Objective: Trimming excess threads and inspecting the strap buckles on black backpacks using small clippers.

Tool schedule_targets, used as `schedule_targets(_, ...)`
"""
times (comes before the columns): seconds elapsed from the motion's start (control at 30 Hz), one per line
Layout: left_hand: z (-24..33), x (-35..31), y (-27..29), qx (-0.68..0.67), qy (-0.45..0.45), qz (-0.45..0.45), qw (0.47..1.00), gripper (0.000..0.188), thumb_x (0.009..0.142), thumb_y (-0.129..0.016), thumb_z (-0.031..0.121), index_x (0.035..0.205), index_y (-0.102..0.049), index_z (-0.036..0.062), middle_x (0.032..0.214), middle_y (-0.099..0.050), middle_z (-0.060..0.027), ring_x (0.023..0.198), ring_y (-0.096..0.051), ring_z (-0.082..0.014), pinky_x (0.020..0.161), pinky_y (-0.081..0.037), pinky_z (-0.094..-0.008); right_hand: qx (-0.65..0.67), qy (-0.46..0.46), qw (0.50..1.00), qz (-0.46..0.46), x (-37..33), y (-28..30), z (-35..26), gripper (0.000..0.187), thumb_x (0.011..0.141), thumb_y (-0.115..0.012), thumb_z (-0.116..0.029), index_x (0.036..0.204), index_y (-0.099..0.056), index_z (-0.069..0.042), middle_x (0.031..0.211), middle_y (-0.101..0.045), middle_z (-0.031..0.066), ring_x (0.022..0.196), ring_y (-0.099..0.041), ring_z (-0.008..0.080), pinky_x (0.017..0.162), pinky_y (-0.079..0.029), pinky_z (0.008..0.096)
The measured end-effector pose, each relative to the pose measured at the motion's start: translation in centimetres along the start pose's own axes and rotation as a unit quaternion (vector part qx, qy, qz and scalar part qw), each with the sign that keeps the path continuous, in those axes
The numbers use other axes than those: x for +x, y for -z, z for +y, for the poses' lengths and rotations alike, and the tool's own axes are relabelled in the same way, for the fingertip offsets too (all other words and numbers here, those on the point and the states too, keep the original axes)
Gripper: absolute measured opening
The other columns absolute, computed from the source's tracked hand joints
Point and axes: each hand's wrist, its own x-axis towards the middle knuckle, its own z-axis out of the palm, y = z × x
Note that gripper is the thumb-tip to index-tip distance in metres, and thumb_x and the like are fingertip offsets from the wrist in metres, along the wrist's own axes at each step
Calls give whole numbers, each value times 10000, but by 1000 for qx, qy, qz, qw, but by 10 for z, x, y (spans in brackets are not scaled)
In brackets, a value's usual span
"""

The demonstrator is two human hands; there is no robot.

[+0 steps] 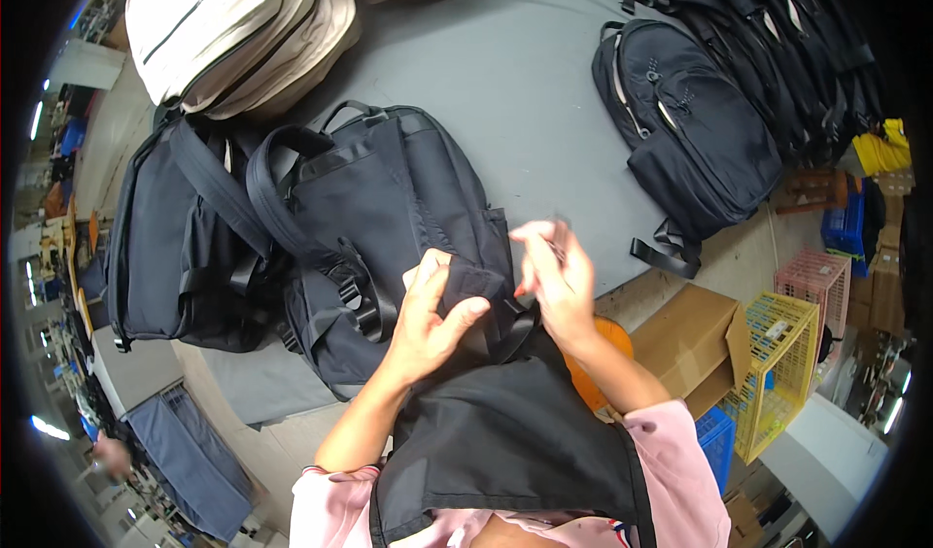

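A black backpack [364,193] lies on the grey table with its shoulder straps and buckles facing up. My left hand [428,320] rests on its near end, fingers curled and thumb stretched out, with black strap fabric [473,281] between them. Just right of the bag, my right hand [562,281] is raised with bent fingers. Its fingertips are smeared by motion; something small and dark with a reddish bit shows at them, too unclear to name. A black apron covers my lap, touching the bag's near edge.
Another black backpack [180,247] stands against the left side, below stacked beige backpacks [233,33]. On the right lie a black backpack [695,125] and several more behind it. Beyond the grey table [466,72] are a cardboard box [680,339], a yellow crate [777,373] and an orange round thing [588,378].
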Motion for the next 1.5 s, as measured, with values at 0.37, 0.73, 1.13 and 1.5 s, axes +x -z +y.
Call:
schedule_targets(0.37, 1, 3, 10, -44, 24, -36, 998, 372, 824, -663, 330, 1020, -583, 24, 950, -474, -67, 934, -422, -227, 896, -306, -335, -397, 256, 867, -158, 1, 17, -47, 302, 738, -687, -59, 1026, -595, -58, 835, -588, 77, 631, -599, 238, 581, -480, 330)
schedule_targets(0.73, -3, 3, 8, 0, 1, -45, 999, 361, 798, -700, 309, 989, -597, 21, 942, -469, -74, 926, -424, -224, 876, -315, -324, -461, 304, 814, -182, 10, 13, -45, 270, 689, -700, -29, 956, -663, -42, 785, -636, 75, 595, -575, 210, 547, -422, 299)
schedule_targets(1.13, 2, 1, 10, 42, 4, -47, 998, 356, 787, -704, 303, 955, -592, 10, 988, -491, -83, 972, -431, -226, 877, -318, -333, -433, 289, 840, -154, 2, 12, -44, 256, 703, -707, -55, 956, -663, -69, 785, -616, 63, 611, -582, 233, 579, -455, 313)
schedule_targets(1.5, -12, -64, 14, -68, 113, 218, 967, 139, 739, -691, 65, 743, -602, -42, 1092, -470, -119, 923, -476, -180, 851, -386, -305, -294, 69, 951, -70, -4, 37, -1, 125, 829, -657, -99, 889, -598, -7, 707, -572, 53, 589, -504, 99, 561, -413, 251)
